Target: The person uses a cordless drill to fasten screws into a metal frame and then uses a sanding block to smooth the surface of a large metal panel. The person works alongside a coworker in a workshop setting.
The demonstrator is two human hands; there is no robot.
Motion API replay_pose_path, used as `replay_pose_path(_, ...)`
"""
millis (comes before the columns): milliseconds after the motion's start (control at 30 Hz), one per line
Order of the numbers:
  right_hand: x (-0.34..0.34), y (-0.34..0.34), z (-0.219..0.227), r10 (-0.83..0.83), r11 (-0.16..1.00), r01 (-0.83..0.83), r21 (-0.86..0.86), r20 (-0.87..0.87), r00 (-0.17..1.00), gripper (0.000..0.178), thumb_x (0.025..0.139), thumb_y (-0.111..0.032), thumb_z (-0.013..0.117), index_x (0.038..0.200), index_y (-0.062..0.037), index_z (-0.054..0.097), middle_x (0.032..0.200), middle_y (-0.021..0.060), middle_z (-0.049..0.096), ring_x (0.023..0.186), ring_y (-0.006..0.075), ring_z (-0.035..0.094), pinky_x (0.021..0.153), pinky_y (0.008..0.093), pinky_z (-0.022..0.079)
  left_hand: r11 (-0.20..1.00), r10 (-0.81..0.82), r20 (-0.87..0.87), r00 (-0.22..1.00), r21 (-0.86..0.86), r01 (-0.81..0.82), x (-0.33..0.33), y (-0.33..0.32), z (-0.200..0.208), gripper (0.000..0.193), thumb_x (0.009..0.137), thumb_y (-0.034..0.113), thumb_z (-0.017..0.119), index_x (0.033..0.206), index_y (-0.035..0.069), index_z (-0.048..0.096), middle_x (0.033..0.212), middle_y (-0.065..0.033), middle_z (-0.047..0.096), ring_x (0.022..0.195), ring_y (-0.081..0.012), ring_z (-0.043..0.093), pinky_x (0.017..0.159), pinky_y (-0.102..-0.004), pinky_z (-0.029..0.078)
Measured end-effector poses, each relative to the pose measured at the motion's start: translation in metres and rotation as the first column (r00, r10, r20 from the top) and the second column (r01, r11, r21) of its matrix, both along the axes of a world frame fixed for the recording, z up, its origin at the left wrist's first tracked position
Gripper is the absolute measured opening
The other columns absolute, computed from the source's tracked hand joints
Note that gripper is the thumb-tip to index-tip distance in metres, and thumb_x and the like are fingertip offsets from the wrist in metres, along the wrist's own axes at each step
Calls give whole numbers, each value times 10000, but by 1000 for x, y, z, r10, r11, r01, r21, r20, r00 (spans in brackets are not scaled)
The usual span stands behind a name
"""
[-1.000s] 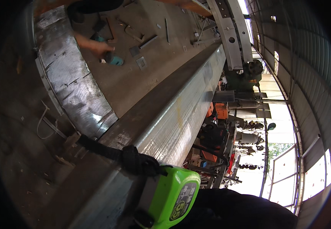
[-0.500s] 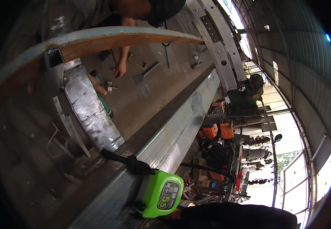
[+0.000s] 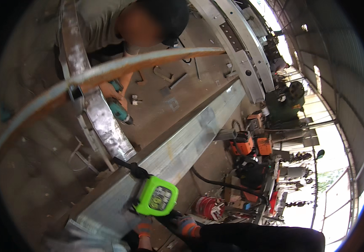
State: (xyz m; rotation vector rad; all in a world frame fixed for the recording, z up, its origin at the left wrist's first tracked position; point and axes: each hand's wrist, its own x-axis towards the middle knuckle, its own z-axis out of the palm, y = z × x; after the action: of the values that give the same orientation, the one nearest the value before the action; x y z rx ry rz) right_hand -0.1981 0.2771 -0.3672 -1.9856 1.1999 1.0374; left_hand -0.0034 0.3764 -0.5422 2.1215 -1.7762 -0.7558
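A bright green tape measure (image 3: 159, 196) with a black strap (image 3: 136, 169) rests against the long grey steel beam (image 3: 182, 147). Just below it is my left hand (image 3: 136, 220), in a grey glove with an orange cuff; its fingers are blurred, so their hold cannot be made out. A silvery metal piece (image 3: 94, 237), also smeared, lies by that hand at the lower edge. My gloved right hand (image 3: 186, 224) comes in from the right, fingers curled beside something dark beneath the tape measure. What it grips, if anything, is hidden.
Across the beam a co-worker bends down, one hand on a teal cordless drill (image 3: 120, 112) beside a shiny steel bar (image 3: 104, 119). A rusty curved bar (image 3: 140, 59) arches over the far side. Right: a red bucket (image 3: 209, 208), a black hose (image 3: 228, 185), orange machines (image 3: 243, 145).
My view has shifted, and both gloved hands now show below the tape measure, where mostly a dark sleeve showed before. The co-worker's head has come lower, and the drill shows more fully.
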Motion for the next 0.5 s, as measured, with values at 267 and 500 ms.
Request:
replay_pose_path(267,0,-21,28,-34,999,39,-31,157,987,611,1091,-652,642,1524,-244,784,1539,170,779,1429,413,728,1232,628,522,935,222,29,975,276,-221,120,111,143,308,1066,266,751,1364,219,813,1094,-168,808,1058,-465,778,911,-594,622)
replay_pose_path(500,21,-113,117,-234,955,154,253,327,916,593,1044,-629,733,1404,-175,858,1449,208,815,1370,438,753,1167,544,588,735,462,-6,887,563,-379,208,229,375,416,972,352,883,1323,154,779,1086,-180,799,984,-414,789,869,-579,634)
